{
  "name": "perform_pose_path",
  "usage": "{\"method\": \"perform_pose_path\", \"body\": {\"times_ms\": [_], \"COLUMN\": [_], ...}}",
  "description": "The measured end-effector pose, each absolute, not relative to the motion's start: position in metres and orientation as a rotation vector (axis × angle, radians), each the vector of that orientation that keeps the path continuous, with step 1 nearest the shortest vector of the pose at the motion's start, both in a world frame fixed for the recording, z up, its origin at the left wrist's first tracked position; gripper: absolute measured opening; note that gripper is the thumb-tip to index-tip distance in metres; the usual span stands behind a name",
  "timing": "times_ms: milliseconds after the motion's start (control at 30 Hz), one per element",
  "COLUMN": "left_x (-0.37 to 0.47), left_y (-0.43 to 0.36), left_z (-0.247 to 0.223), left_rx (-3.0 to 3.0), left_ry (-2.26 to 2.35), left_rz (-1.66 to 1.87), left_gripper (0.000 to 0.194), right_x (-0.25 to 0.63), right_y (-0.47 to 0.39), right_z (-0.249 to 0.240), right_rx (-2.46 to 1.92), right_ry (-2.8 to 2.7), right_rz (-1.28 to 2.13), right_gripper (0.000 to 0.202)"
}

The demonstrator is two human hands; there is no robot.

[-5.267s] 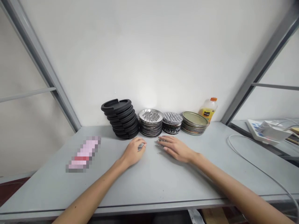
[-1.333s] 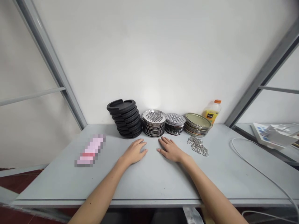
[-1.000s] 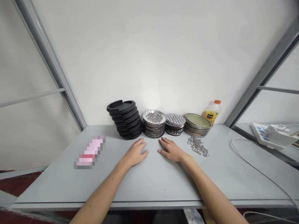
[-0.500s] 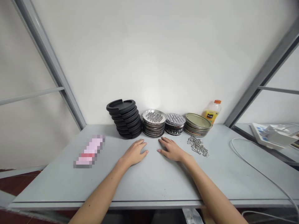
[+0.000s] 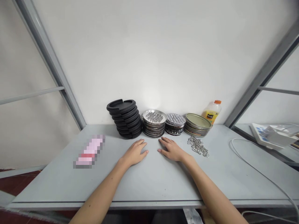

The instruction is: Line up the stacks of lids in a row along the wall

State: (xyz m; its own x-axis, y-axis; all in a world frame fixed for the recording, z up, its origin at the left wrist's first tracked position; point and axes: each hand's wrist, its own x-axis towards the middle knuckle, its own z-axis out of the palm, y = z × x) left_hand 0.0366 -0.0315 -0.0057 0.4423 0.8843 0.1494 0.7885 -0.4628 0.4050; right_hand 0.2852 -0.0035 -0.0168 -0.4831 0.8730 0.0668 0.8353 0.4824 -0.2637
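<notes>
table [image 5: 149, 183]: left hand [image 5: 135, 153] beside right hand [image 5: 172, 150], palms down | behind hands, left to right: ring stack [image 5: 125, 118], perforated disc stack [image 5: 154, 123], small disc stack [image 5: 175, 123], lid stack [image 5: 197, 124], bottle [image 5: 212, 112] | hooks [image 5: 197, 146] right of right hand | cable [image 5: 257, 169] far right

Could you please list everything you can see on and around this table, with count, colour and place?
table: one, grey, under everything
rings: one stack, black, back left of centre
perforated discs: one stack, silver, back centre
studded discs: one smaller stack, silver, right of those
lids: one stack, gold-green, further right
hooks: one pile, silver, in front of the lids
bottle: one, yellow with orange cap, back right
cable: one, white, right side
blurred patch: one, pink, left side
left hand: flat on the table, empty
right hand: flat on the table, empty
</notes>
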Motion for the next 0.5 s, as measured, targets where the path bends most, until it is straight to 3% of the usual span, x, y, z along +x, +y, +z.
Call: {"method": "perform_pose_path", "body": {"times_ms": [500], "left_x": [0.0362], "left_y": [-0.0308], "left_z": [-0.0069], "left_rx": [2.431], "left_ry": [1.430], "left_rz": [0.509], "left_gripper": [0.051], "right_x": [0.2824], "right_y": [-0.0061], "right_z": [-0.0110], "right_rx": [-1.506], "right_ry": [-2.545], "right_rz": [0.265], "right_gripper": [0.064]}}
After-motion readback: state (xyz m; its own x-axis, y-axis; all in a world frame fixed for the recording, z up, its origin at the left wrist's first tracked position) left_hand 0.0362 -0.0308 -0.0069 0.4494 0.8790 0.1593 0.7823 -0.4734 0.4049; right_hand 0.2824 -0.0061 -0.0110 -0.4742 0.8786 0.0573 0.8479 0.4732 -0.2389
